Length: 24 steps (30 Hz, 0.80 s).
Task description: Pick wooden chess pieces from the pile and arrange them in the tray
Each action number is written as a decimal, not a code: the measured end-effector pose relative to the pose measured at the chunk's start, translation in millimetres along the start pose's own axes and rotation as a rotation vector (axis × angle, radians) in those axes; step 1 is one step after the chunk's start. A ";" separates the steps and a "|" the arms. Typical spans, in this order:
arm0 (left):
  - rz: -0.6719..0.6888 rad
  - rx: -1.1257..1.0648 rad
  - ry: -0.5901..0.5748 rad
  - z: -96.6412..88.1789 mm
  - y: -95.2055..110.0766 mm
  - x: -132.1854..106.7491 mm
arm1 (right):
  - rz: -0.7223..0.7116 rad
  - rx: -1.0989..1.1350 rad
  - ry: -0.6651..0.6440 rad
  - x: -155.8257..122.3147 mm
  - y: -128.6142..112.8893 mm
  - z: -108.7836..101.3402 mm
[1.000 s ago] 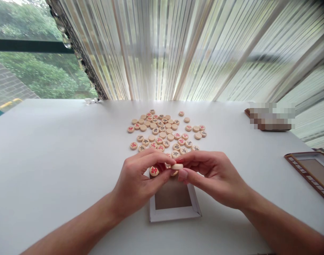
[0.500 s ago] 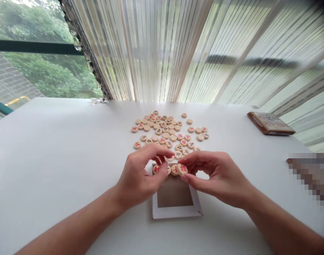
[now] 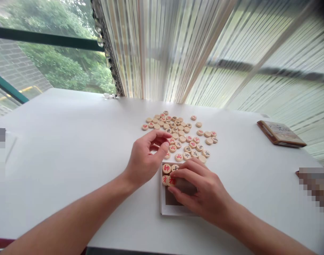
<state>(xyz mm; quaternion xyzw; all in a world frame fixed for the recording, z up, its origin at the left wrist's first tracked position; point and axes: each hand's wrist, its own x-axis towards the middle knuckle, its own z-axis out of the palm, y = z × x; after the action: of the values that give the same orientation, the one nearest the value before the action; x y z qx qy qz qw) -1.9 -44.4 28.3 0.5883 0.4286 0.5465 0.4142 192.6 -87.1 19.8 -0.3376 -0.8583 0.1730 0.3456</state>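
Observation:
Several round wooden chess pieces (image 3: pixel 181 136) with red and black characters lie scattered on the white table (image 3: pixel 71 148). A shallow white box (image 3: pixel 168 205) with a brown floor holds several pieces (image 3: pixel 166 168) in its far left corner. My right hand (image 3: pixel 201 191) rests in the box, fingertips pressing a red-marked piece (image 3: pixel 172 181) down. My left hand (image 3: pixel 147 159) hovers at the near edge of the scattered pieces, fingers curled and pinched; whether it holds a piece is hidden.
A brown box lid (image 3: pixel 281 134) lies at the right of the table. Blurred patches sit at the far right and far left edges. A striped curtain (image 3: pixel 204 53) and a window (image 3: pixel 45 56) stand behind the table.
My right hand has dropped into the box with its piece. My left hand has moved away from the box toward the scattered pieces. The view has shifted left.

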 end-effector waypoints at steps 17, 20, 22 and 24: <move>0.005 0.012 -0.023 1.7 -2.2 0.3 | -0.060 -0.071 -0.003 -0.3 0.8 6.6; 0.009 0.012 -0.026 2.1 -2.7 0.4 | -0.064 -0.058 0.012 0.7 0.2 6.5; 0.012 0.013 -0.028 2.0 -2.9 0.3 | -0.065 -0.056 0.015 1.1 0.0 6.3; 0.013 0.017 -0.028 1.7 -3.2 0.2 | -0.067 -0.060 0.016 1.3 0.0 6.2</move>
<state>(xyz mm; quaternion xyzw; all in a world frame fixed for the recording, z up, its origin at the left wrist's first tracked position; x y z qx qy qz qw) -0.3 -43.3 25.2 0.6021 0.4236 0.5371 0.4117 187.5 -86.6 16.0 -0.3205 -0.8710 0.1327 0.3478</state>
